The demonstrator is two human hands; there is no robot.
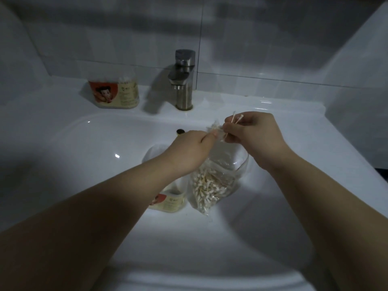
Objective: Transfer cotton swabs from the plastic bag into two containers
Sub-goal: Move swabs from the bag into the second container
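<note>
Plastic bag (212,181) hangs over the sink (84,164), mouth pinched by the left hand (189,150); the right hand (252,135) pinches a few cotton swabs (235,120). Rear container (115,93) holds some; bag mostly full, transfer judged largely outstanding.

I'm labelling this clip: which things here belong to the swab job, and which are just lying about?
Job:
- bag, its top pinched by the left hand
- swabs pinched in the right hand
- container in the basin
- container on the ledge

Lying about:
- faucet
- sink
</note>
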